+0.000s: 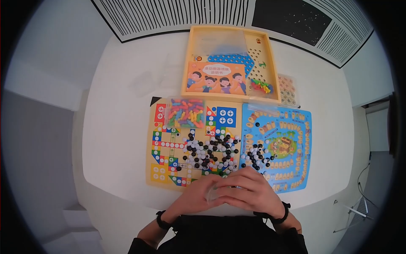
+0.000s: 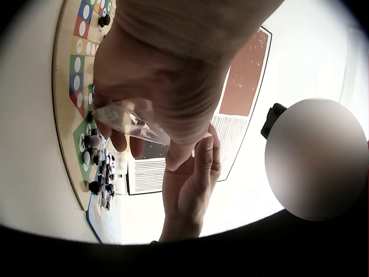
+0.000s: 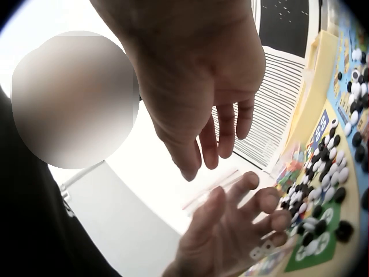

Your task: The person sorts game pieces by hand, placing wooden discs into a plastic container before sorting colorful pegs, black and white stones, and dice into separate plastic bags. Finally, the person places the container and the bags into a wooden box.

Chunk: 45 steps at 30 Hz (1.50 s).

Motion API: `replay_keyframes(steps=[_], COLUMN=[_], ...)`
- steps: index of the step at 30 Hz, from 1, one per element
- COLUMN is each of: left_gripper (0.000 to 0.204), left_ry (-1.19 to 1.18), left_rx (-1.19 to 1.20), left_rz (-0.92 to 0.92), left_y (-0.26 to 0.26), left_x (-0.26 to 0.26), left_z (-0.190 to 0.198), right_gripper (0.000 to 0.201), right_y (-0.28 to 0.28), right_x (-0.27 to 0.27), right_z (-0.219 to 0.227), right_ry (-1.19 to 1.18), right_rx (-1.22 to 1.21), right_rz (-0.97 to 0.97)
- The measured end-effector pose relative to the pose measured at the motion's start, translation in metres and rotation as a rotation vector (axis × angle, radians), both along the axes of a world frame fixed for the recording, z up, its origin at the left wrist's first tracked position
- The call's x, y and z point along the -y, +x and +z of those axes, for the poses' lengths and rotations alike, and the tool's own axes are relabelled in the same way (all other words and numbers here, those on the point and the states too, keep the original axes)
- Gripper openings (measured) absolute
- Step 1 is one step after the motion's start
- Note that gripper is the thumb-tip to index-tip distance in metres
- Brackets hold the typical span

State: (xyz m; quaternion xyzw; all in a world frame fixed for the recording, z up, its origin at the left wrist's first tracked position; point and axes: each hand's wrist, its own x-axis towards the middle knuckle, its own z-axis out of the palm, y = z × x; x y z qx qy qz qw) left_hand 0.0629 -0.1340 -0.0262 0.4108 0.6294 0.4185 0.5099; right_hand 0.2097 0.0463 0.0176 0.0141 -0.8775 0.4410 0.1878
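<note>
Clear bag (image 2: 135, 122): one; held in front of the body, between the hands, over the near side of the boards.
Left hand (image 1: 196, 197): the bag is grasped between its bent fingers and thumb.
Right hand (image 1: 253, 192): its fingers are bent and brought near the bag; whether plastic is pinched cannot be told.
Dice (image 3: 256, 252): two can be seen by the left palm, apparently through the plastic; if the bag were tipped with its mouth open, they could be spilled and lost among the stones. Whether the mouth is closed cannot be told.
Thin plastic: if gripped unevenly, it could be creased or slipped from the fingertips.
Black and white stones (image 1: 205, 163): too many and too overlapped to be counted; two main clusters are seen. Being loose and rounded, they could be scattered by a brushing hand or a nudged board.
Boards: two surfaces, one pale with coloured squares (image 1: 152, 182), one blue (image 1: 305, 122).
Bag of coloured pegs (image 1: 186, 112): one; its pegs cannot be counted.
Wooden box (image 1: 275, 67): one.
Booklet (image 1: 216, 79): one, laid in the box.
Small bright pieces (image 1: 261, 86): one heap in the box, uncounted.
</note>
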Motion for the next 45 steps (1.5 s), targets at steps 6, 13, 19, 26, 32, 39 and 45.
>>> replay_keyframes(steps=[6,13,19,26,32,39,45], left_gripper=[0.052,0.064,0.034,0.020,0.019,0.013,0.009], left_ry=[0.101,0.107,0.237,0.140,0.224,0.370,0.419], left_rx=[-0.020,0.091,-0.117,-0.060,0.062,0.013,0.118], left_rz=[-0.110,-0.323,-0.088,0.012,0.147,0.107,0.110], left_y=[0.003,0.003,0.001,-0.001,0.006,0.002,0.004], left_x=[-0.003,-0.001,0.004,0.005,-0.002,-0.005,-0.012], left_z=[-0.004,-0.002,-0.006,0.002,0.010,0.013,0.019], right_gripper=[0.030,0.020,0.019,0.016,0.010,0.007,0.007], right_y=[0.007,0.020,0.035,0.039,0.037,0.035,0.037], right_x=[-0.005,-0.003,0.004,0.002,0.003,0.004,0.004], right_z=[-0.001,-0.008,-0.009,-0.011,-0.008,-0.011,-0.008], right_ry=[-0.052,-0.126,-0.330,-0.415,-0.415,-0.411,-0.396], right_rx=[0.128,0.089,0.024,0.165,0.149,0.106,0.061], right_rz=[-0.029,0.094,-0.097,-0.187,-0.191,-0.146,-0.065])
